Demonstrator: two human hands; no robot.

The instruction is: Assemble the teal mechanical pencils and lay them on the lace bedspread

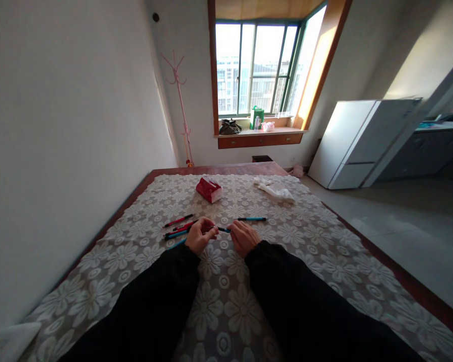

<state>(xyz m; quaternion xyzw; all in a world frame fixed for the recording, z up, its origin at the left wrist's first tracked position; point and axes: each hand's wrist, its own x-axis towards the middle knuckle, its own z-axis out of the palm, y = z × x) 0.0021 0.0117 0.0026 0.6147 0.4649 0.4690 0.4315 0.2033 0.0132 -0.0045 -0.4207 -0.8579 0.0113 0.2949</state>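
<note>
left hand (203, 234), right hand (244, 236) pinching opposite ends of pen (224, 230); keep it straight, grip light, wrists steady

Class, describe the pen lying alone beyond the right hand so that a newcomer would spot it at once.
Start at the big flower-patterned cloth and find the right hand near its middle. Just beyond that hand lies a slim blue-and-black pen, running side to side. Unlike the pens clustered by the left hand and the one held between both hands, it lies alone.
</note>
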